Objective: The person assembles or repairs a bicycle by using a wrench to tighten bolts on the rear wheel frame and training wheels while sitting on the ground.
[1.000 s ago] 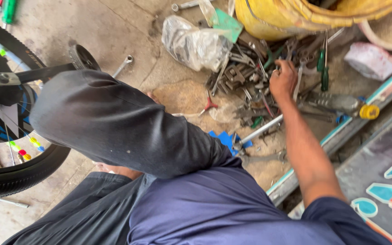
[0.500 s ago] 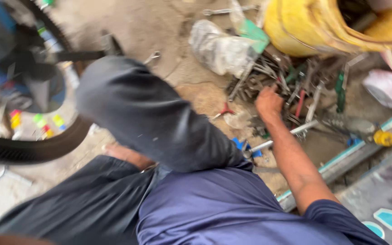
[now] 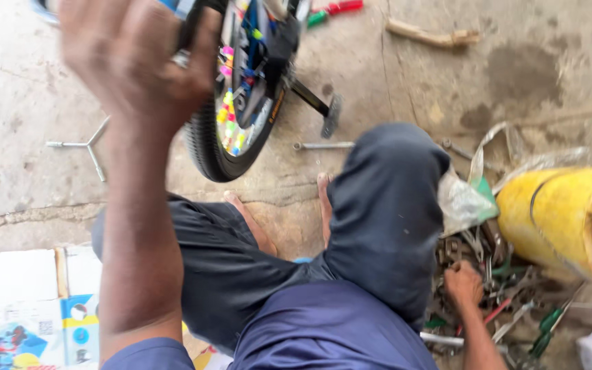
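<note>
The pile of hand tools (image 3: 495, 301) lies on the concrete floor (image 3: 29, 171) at the lower right, hemmed in by the yellow drum (image 3: 570, 219) on one side and the person's bent knee in dark trousers (image 3: 385, 212) on the other; a crumpled plastic bag (image 3: 460, 202) closes the far edge. Room to move there is tight. The open ground is to the left, broken only by a three-armed wrench (image 3: 87, 145) and a flat spanner (image 3: 323, 145) beside the small bicycle wheel (image 3: 231, 130).

The right hand (image 3: 462, 284) is down in the pile, fingers curled among the metal; whether it has closed on any one tool cannot be told, since the knuckles cover the grip. The left hand (image 3: 135, 62) is raised well away from the pile, blurred, half closed against the wheel's tyre, and seems to grasp it, with a ring on one finger.

Half a second ago the view was turned toward the tools and no left hand showed; now it has swung left, the wheel sits at centre top, and a printed cardboard box (image 3: 29, 308) has come into view at the lower left. The right hand has stayed in the pile.
</note>
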